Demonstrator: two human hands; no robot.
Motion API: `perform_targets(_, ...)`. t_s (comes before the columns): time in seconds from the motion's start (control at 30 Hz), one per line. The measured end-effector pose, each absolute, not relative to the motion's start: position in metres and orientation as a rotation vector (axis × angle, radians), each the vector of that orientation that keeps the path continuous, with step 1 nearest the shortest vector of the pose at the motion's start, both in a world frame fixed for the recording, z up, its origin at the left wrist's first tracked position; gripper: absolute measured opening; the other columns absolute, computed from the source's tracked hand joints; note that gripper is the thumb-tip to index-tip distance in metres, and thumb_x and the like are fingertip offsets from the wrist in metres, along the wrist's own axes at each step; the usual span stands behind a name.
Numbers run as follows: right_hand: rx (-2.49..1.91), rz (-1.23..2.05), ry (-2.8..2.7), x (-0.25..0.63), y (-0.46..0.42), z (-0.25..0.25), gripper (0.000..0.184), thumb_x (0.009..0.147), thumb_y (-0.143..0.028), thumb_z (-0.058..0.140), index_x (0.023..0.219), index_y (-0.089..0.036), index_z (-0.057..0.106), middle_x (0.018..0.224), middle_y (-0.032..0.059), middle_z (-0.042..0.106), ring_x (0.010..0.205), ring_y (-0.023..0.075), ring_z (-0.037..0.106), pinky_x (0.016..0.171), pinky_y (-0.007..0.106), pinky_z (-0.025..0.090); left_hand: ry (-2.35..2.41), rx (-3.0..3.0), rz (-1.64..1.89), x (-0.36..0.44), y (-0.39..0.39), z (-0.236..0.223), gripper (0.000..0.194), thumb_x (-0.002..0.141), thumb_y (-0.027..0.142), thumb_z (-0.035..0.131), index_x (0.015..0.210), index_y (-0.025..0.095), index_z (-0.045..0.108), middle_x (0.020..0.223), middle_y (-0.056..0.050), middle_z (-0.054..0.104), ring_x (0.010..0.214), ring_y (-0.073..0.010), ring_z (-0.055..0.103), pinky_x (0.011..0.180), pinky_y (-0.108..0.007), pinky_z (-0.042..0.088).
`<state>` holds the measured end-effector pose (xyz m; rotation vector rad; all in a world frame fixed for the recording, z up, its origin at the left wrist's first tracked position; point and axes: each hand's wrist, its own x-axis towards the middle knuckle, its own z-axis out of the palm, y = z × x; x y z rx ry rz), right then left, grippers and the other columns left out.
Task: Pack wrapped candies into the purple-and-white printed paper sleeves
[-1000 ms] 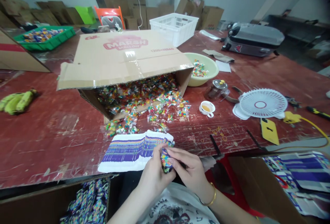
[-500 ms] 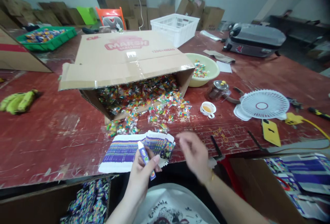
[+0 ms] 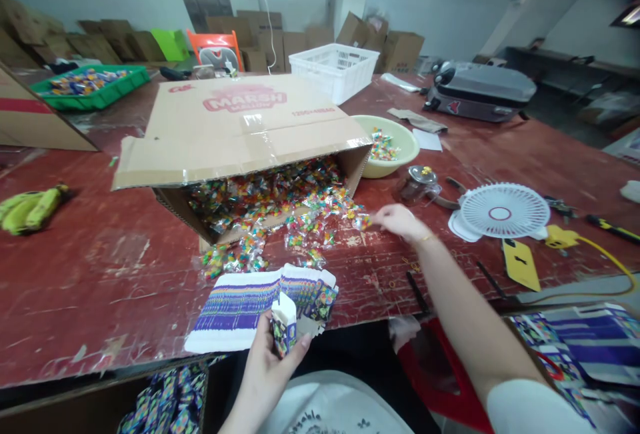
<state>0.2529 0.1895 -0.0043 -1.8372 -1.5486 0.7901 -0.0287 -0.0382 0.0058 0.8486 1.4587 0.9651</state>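
Note:
My left hand (image 3: 270, 357) grips a small purple printed carton (image 3: 284, 327), squared up with its white top flap standing open. Out to the right, my right hand (image 3: 400, 222) pinches the end of a small clear packet of colourful candy (image 3: 363, 222) at the edge of the spilled heap. More candy packets (image 3: 265, 187) fill a large cardboard box (image 3: 245, 121) lying on its side and spill from its mouth. Just beyond my left hand lies a fanned row of flat purple cartons (image 3: 235, 304) on the red table (image 3: 125, 301).
A pale yellow bowl (image 3: 407, 147) with packets, a lidded glass pot (image 3: 417, 184), a white fan (image 3: 500, 213) and a yellow phone (image 3: 521, 264) stand to the right. Bananas (image 3: 33, 209) lie left. Below the table edge, a box holds filled-looking purple cartons (image 3: 173, 397).
My right hand has moved away from the left, forward and right, to a candy packet. The carton in my left hand has gone from flat to opened out. The cup is now hidden by my right hand.

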Motion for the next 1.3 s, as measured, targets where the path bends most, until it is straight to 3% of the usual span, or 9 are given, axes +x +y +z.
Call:
perform_targets(0.13, -1.81, 0.491, -1.39, 0.296, 0.244, 0.051, 0.031, 0.082, -0.031, 0.049, 0.087, -0.005, 0.064, 0.084, 0.0154, 0.065, 0.06, 0.0126, 0.057, 0.056, 0.026, 0.043, 1.433, 0.897, 0.9, -0.03, -0.037, 0.0, 0.053, 0.066, 0.043, 0.071, 0.102, 0.019, 0.039, 0.092, -0.003, 0.062, 0.086, -0.0168, 0.058, 0.08, -0.027, 0.045)
perform_targets(0.2, -1.746, 0.365, -1.368, 0.296, 0.253, 0.055, 0.033, 0.085, -0.027, 0.042, 0.101, -0.004, 0.06, 0.1, 0.0191, 0.062, 0.073, 0.0157, 0.06, 0.066, 0.031, 0.047, 1.41, 0.883, 0.921, -0.028, -0.037, -0.002, 0.054, 0.066, 0.042, 0.071, 0.104, 0.019, 0.039, 0.093, -0.003, 0.062, 0.087, -0.017, 0.059, 0.082, -0.027, 0.046)
perform_targets(0.37, -1.42, 0.469, -1.75, 0.231, 0.191, -0.009, 0.019, 0.08, -0.027, 0.054, 0.085, -0.013, 0.065, 0.085, 0.0091, 0.068, 0.076, 0.0187, 0.062, 0.075, 0.035, 0.051, 1.392, 0.894, 0.961, -0.023, -0.039, -0.003, 0.052, 0.066, 0.041, 0.071, 0.103, 0.019, 0.041, 0.093, -0.004, 0.062, 0.09, -0.0189, 0.059, 0.083, -0.028, 0.046)
perform_targets(0.47, -1.171, 0.592, -2.008, 0.179, 0.135, -0.047, 0.02, 0.08, -0.03, 0.06, 0.096, -0.021, 0.067, 0.105, 0.0051, 0.066, 0.101, 0.0182, 0.058, 0.094, 0.036, 0.044, 1.404, 0.898, 0.967, -0.022, -0.038, 0.001, 0.049, 0.067, 0.042, 0.07, 0.101, 0.019, 0.043, 0.091, -0.003, 0.062, 0.087, -0.0188, 0.059, 0.081, -0.027, 0.046)
perform_targets(0.57, -0.993, 0.563, -2.202, 0.138, 0.11, -0.058, 0.037, 0.082, -0.034, 0.059, 0.118, -0.024, 0.058, 0.13, 0.0049, 0.052, 0.126, 0.0211, 0.038, 0.106, 0.042, 0.03, 1.408, 0.877, 0.963, -0.022, -0.036, 0.004, 0.05, 0.065, 0.043, 0.07, 0.1, 0.019, 0.043, 0.089, -0.002, 0.063, 0.086, -0.0191, 0.06, 0.08, -0.027, 0.046)
perform_targets(0.8, -0.988, 0.473, -2.457, 0.075, 0.165, -0.054, 0.039, 0.084, -0.031, 0.055, 0.122, -0.024, 0.056, 0.14, 0.0075, 0.039, 0.132, 0.0259, 0.024, 0.107, 0.047, 0.022, 1.346, 0.933, 0.812, -0.015, -0.041, -0.012, 0.05, 0.069, 0.042, 0.068, 0.104, 0.017, 0.043, 0.088, -0.004, 0.061, 0.081, -0.0175, 0.057, 0.075, -0.026, 0.044)
perform_targets(0.97, -0.981, 0.284, -2.596, 0.031, 0.21, -0.052, 0.053, 0.081, -0.045, 0.057, 0.131, -0.029, 0.046, 0.145, 0.008, 0.029, 0.135, 0.0289, 0.014, 0.109, 0.05, 0.006, 1.229, 0.987, 0.786, -0.005, -0.042, -0.039, 0.073, 0.064, 0.041, 0.071, 0.124, 0.016, 0.036, 0.108, -0.012, 0.056, 0.095, -0.023, 0.056, 0.085, -0.033, 0.043)
perform_targets(1.1, -1.274, 0.294, -2.483, 0.028, 0.234, -0.061, 0.045, 0.087, -0.042, 0.05, 0.127, -0.024, 0.05, 0.135, 0.0122, 0.042, 0.128, 0.0336, 0.026, 0.103, 0.057, 0.016, 1.192, 0.93, 0.767, -0.009, -0.036, -0.055, 0.088, 0.065, 0.048, 0.07, 0.133, 0.017, 0.025, 0.103, -0.01, 0.056, 0.089, -0.0208, 0.056, 0.087, -0.035, 0.042)
perform_targets(1.3, -1.399, 0.308, -2.398, 0.099, 0.22, -0.08, 0.035, 0.089, -0.029, 0.047, 0.122, -0.024, 0.055, 0.143, 0.0099, 0.033, 0.129, 0.0318, 0.026, 0.099, 0.052, 0.026, 1.124, 0.814, 0.765, -0.016, -0.035, -0.063, 0.098, 0.062, 0.048, 0.074, 0.136, 0.017, 0.019, 0.107, -0.011, 0.053, 0.084, -0.0174, 0.055, 0.08, -0.031, 0.044)
